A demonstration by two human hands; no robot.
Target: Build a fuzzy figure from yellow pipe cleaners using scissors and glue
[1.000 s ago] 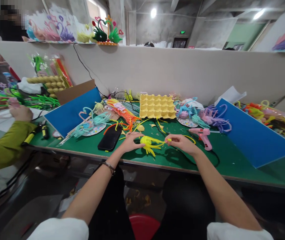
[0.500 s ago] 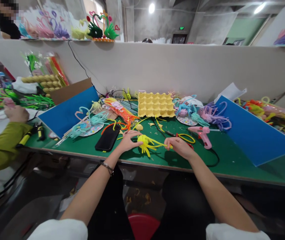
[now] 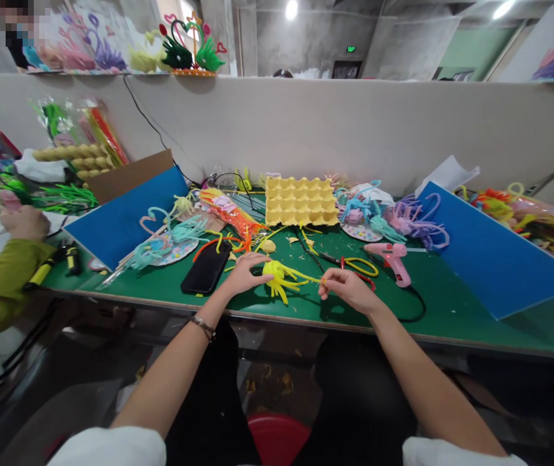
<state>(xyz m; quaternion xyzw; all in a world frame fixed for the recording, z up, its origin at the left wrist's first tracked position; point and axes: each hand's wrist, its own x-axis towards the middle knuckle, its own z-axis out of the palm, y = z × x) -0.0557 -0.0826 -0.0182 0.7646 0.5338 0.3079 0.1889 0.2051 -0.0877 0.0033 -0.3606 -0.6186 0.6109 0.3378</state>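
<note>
A yellow pipe-cleaner figure (image 3: pixel 275 274) with a rounded body and loose strands is held just above the green table near its front edge. My left hand (image 3: pixel 248 273) grips the body from the left between thumb and fingers. One long strand stretches right to my right hand (image 3: pixel 343 288), whose thumb and fingertips pinch its end. Just behind my right hand lie scissors (image 3: pixel 362 264) with yellow and red on them. A black phone (image 3: pixel 205 266) rests left of my left hand, and a pink glue gun (image 3: pixel 394 260) lies to the right.
A yellow egg-carton tray (image 3: pixel 301 202) stands at the back of the green table (image 3: pixel 432 317). Blue boards (image 3: pixel 505 259) lean at either side. Pastel pipe-cleaner pieces (image 3: pixel 187 230) lie on a round base. At far left, a co-worker's hand (image 3: pixel 24 222) holds something pink.
My right fingers have shifted slightly along the yellow strand, and less of its end shows past them. My left hand keeps its grip. The view has shifted a little.
</note>
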